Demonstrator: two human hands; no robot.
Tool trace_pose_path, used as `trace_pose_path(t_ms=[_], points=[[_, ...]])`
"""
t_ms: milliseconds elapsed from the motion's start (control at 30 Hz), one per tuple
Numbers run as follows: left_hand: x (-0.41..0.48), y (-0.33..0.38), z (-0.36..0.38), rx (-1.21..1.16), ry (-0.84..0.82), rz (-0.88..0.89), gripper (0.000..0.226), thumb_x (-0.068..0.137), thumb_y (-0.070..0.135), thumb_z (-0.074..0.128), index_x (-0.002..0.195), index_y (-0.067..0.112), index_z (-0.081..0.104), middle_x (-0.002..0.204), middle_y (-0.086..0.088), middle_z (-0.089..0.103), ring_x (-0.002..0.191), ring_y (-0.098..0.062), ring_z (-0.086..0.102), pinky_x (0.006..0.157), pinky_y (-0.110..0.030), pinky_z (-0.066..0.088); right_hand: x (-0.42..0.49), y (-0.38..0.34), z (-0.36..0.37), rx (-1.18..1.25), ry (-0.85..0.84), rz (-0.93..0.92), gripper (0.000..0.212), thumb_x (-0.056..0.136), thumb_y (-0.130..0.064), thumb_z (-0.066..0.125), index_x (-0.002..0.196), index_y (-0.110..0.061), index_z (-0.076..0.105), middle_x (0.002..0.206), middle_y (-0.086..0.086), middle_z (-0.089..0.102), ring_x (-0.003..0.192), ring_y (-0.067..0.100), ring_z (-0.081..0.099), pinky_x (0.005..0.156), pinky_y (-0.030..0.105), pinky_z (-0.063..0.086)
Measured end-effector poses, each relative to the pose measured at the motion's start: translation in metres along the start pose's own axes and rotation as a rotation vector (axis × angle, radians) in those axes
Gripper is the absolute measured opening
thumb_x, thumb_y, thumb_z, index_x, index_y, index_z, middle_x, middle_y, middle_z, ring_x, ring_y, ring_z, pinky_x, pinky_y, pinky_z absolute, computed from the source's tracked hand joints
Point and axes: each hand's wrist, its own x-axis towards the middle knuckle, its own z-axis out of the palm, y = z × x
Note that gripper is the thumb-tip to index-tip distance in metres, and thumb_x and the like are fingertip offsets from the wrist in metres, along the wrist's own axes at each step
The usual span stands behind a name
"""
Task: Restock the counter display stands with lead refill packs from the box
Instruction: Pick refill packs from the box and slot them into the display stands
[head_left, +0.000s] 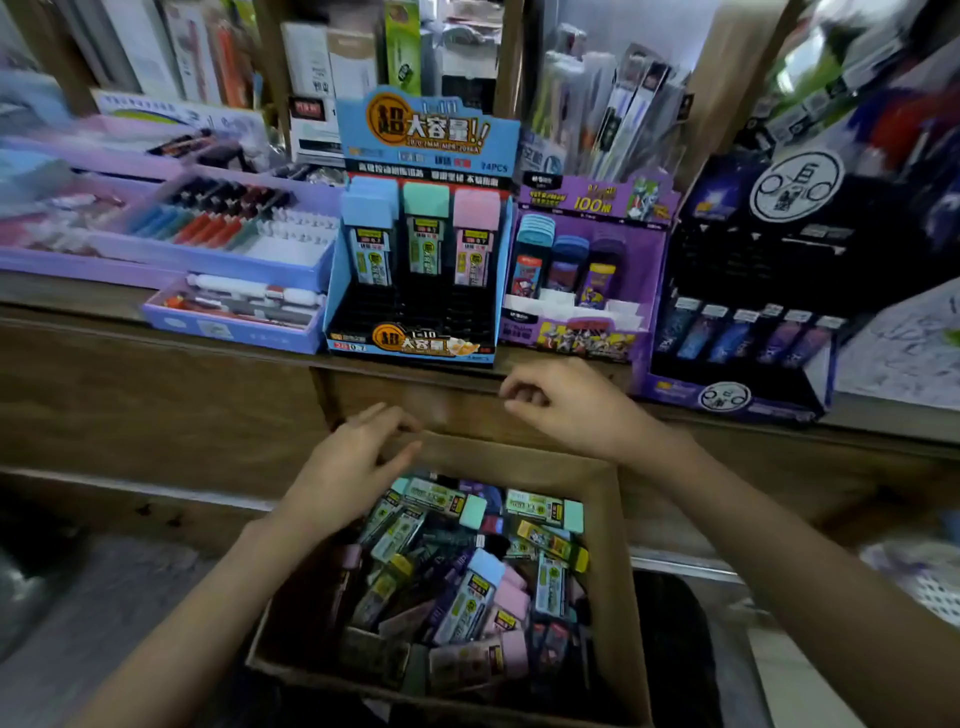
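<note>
Cardboard box (618, 525) brimmed with lead refill packs (467, 597); blue display stand (415, 317) at the front edge of the counter (72, 299) held three. Left hand (358, 462) and right hand (571, 410) hovered empty, fingers loose; restocking seemed barely begun.

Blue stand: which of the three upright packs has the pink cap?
The rightmost pack, beside the purple stand; the others are blue-capped and green-capped.

Single head view — forward and down, close over box (618, 545) and counter (156, 395).
</note>
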Motion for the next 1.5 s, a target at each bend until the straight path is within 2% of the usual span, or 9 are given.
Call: trace_pose_path(t_ms=[433, 567, 800, 967, 1067, 1167, 1267, 1367, 1500], points=[[-0.085, -0.049, 0.156, -0.216, -0.453, -0.508, 0.035, 0.085, 0.023, 0.068, 0.112, 0.004, 0.056, 0.103, -0.007, 0.057, 0.102, -0.024, 0.058, 0.077, -0.021, 0.040, -0.114, 0.084, 0.208, 0.276, -0.343, 0.554, 0.015, 0.089, -0.018, 0.057, 0.099, -0.008, 0.064, 0.105, 0.012, 0.064, 0.097, 0.027, 0.061, 0.079, 0.033, 0.048], [-0.080, -0.044, 0.167, -0.262, -0.523, -0.523, 0.045, 0.083, 0.033, 0.069, 0.117, 0.009, 0.052, 0.110, -0.005, 0.057, 0.107, -0.020, 0.056, 0.092, -0.032, 0.045, -0.118, 0.080, 0.231, 0.225, -0.240, 0.532, 0.041, 0.087, -0.020, 0.061, 0.127, -0.012, 0.052, 0.127, 0.011, 0.048, 0.120, 0.027, 0.045, 0.094, 0.028, 0.038], [-0.073, -0.020, 0.189, -0.163, -0.562, -0.569, 0.051, 0.085, 0.031, 0.067, 0.125, 0.007, 0.047, 0.119, -0.009, 0.055, 0.108, -0.023, 0.053, 0.077, -0.023, 0.038, -0.106, 0.068, 0.251, 0.158, -0.301, 0.514, 0.081, 0.084, -0.037, 0.066, 0.147, -0.013, 0.022, 0.147, 0.007, 0.038, 0.133, 0.029, 0.024, 0.102, 0.036, 0.029], [-0.078, -0.024, 0.186, -0.216, -0.517, -0.573, 0.034, 0.086, 0.020, 0.067, 0.112, 0.001, 0.055, 0.112, -0.015, 0.061, 0.098, -0.024, 0.057, 0.068, -0.021, 0.037, -0.098, 0.068, 0.252, 0.312, -0.287, 0.569, 0.060, 0.078, -0.028, 0.074, 0.131, -0.014, 0.048, 0.131, 0.006, 0.051, 0.124, 0.027, 0.037, 0.099, 0.033, 0.034], [-0.079, -0.028, 0.180, -0.406, -0.542, -0.582, 0.031, 0.087, 0.014, 0.064, 0.115, 0.002, 0.057, 0.112, -0.007, 0.062, 0.102, -0.020, 0.057, 0.080, -0.025, 0.043, -0.100, 0.065, 0.245, 0.612, -0.222, 0.672, 0.048, 0.076, -0.012, 0.076, 0.119, -0.012, 0.056, 0.122, 0.008, 0.055, 0.115, 0.024, 0.049, 0.094, 0.037, 0.045], [-0.080, -0.029, 0.175, -0.482, -0.585, -0.520, 0.034, 0.090, 0.014, 0.061, 0.121, 0.004, 0.054, 0.120, -0.005, 0.059, 0.110, -0.019, 0.055, 0.089, -0.028, 0.043, -0.106, 0.065, 0.231, 0.873, -0.165, 0.692, 0.032, 0.076, -0.002, 0.073, 0.103, -0.013, 0.061, 0.105, 0.006, 0.062, 0.097, 0.018, 0.057, 0.074, 0.024, 0.048], [-0.079, -0.028, 0.174, -0.490, -0.586, -0.466, 0.044, 0.092, 0.017, 0.059, 0.132, 0.003, 0.047, 0.131, 0.000, 0.050, 0.124, -0.019, 0.045, 0.101, -0.031, 0.038, -0.108, 0.066, 0.218, 1.016, -0.150, 0.701, 0.034, 0.076, 0.004, 0.071, 0.107, -0.008, 0.063, 0.102, 0.008, 0.067, 0.094, 0.020, 0.062, 0.080, 0.030, 0.051], [-0.075, -0.021, 0.168, -0.603, -0.549, -0.438, 0.037, 0.092, 0.014, 0.058, 0.128, 0.011, 0.050, 0.120, 0.017, 0.053, 0.115, -0.009, 0.051, 0.091, -0.015, 0.043, -0.106, 0.067, 0.204, 1.057, -0.078, 0.680, 0.030, 0.075, 0.006, 0.071, 0.102, -0.006, 0.063, 0.092, 0.006, 0.067, 0.083, 0.015, 0.062, 0.074, 0.027, 0.051], [-0.062, -0.013, 0.154, -0.794, -0.469, -0.481, 0.033, 0.091, 0.008, 0.057, 0.123, 0.015, 0.054, 0.116, 0.007, 0.064, 0.109, -0.011, 0.059, 0.090, -0.020, 0.046, -0.098, 0.068, 0.174, 1.150, 0.001, 0.645, 0.026, 0.077, 0.008, 0.066, 0.092, -0.013, 0.065, 0.083, 0.001, 0.066, 0.071, 0.009, 0.062, 0.059, 0.018, 0.048]])
